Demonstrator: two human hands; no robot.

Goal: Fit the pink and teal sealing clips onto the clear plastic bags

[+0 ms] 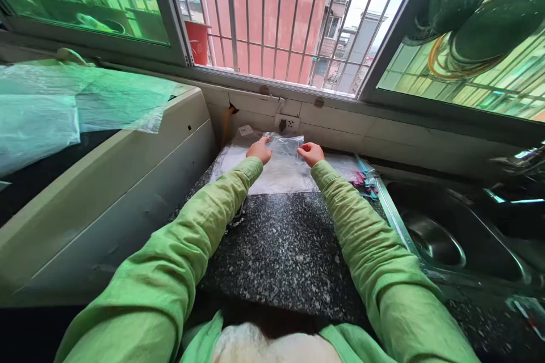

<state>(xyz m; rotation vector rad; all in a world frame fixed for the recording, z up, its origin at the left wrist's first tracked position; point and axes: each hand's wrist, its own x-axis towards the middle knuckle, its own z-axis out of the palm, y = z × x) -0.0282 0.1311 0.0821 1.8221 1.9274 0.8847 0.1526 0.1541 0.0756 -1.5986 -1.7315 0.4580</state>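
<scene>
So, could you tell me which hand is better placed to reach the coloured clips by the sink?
Probably the right hand: it holds the plastic bag's right edge, nearer the clips than the left hand.

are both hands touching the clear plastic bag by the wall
Touching. The head view shows the left hand and right hand each pinching an edge of the clear plastic bag.

2 hands (259, 150) (311, 153), 1 clear plastic bag (286, 147), 1 sink (489, 221), 1 wall socket (286, 123).
</scene>
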